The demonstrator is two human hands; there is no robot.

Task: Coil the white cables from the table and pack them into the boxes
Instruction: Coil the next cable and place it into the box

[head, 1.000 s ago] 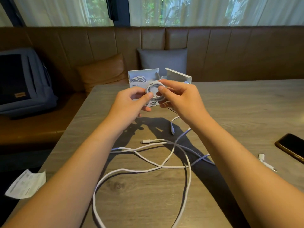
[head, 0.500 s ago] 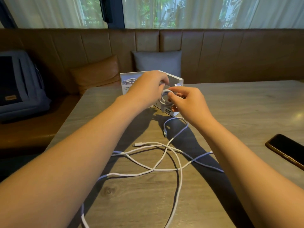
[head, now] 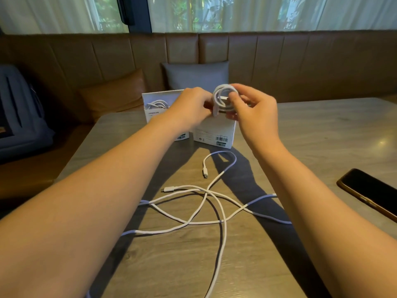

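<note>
A small white coiled cable [head: 223, 97] is held up above two white boxes. My right hand [head: 253, 108] pinches the coil from the right, thumb across its front. My left hand [head: 191, 106] grips the coil's left edge with curled fingers. Under the hands, the right box [head: 214, 132] stands with barcodes facing me; the left box [head: 159, 104] shows a printed cable picture. Loose white cables [head: 206, 203] lie tangled on the wooden table [head: 322, 130] in front of the boxes, with two plugs pointing left and down.
A dark phone [head: 371, 192] lies near the table's right edge. Behind the table runs a brown bench with an orange cushion [head: 113, 95] and a grey cushion [head: 195, 76]. A dark backpack [head: 19, 110] sits on the bench at left.
Both hands rose with the coil, from low in front of the boxes to above them. My left hand came back from the box to the coil's left edge.
</note>
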